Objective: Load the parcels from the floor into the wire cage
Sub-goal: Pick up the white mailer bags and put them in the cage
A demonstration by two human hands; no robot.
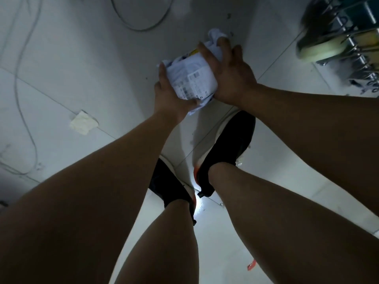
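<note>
My bare forearms (127, 152) reach down to the white labelled parcel (190, 78), gripped between both hands over the tiled floor (82, 58), just ahead of my black shoes (225, 148). My left hand (172, 99) cups its near-left side with the fingers curled along the edge, and my right hand (231, 76) clamps its right side, fingers wrapped over the crumpled far end. To the parcel's far right stands the wire cage (348, 42), blurred; well to its left lies a folded paper scrap (84, 125), and beyond it loops a grey cable (141, 30).
</note>
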